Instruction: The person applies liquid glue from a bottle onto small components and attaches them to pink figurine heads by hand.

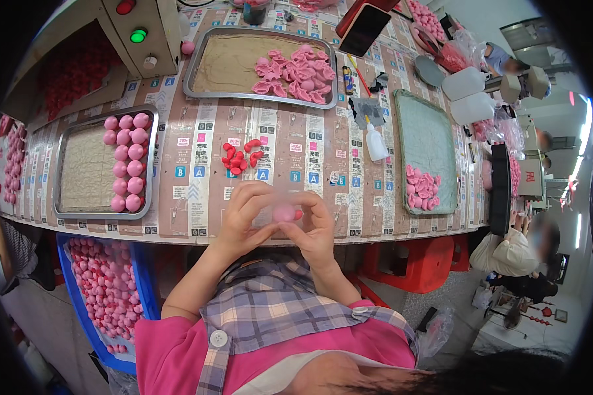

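Just over the table's near edge, my left hand (245, 214) and my right hand (317, 229) meet with bent fingers around a small pink ball (283, 212). A small red piece (298, 214) shows at the ball's right side, by my right fingers; whether it is joined to the ball I cannot tell. Beyond my hands lies a loose cluster of curved red pieces (236, 160) on the patterned table. To the left, a metal tray (85, 168) has pink balls (135, 168) lined up along its right side.
Pink petal-like pieces (296, 72) fill the right part of a far metal tray (224, 62). A greenish tray (428, 131) stands right, near a white squeeze bottle (377, 143) and a phone (365, 30). A machine (161, 39) stands far left; below the table is a blue crate (72, 280).
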The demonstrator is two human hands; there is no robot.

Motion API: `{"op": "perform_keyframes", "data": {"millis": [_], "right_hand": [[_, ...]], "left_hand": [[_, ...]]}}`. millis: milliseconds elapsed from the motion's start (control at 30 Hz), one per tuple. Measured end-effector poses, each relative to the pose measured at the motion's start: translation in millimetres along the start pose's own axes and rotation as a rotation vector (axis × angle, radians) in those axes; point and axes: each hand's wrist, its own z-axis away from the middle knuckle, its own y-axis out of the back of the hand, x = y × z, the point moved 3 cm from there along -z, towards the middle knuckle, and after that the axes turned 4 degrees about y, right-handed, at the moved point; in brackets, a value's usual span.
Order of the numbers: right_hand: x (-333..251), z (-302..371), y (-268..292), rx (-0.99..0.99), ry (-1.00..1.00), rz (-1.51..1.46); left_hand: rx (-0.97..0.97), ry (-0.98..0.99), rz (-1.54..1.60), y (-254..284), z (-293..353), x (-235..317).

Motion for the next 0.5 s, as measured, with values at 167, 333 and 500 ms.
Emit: {"op": "perform_keyframes", "data": {"millis": [167, 333, 500], "right_hand": [[2.4, 0.4, 0.8, -0.033, -0.032, -0.086], [-0.4, 0.7, 2.3, -0.042, -0.074, -0.153], [3.6, 1.8, 3.6, -0.022, -0.115, -0.295]], "left_hand": [[0.002, 0.006, -0.012, 0.5, 0.0, 0.9], [0.015, -0.012, -0.056, 2.2, -1.6, 3.8], [0.02, -0.089, -0.137, 1.1, -3.8, 6.7]]}}
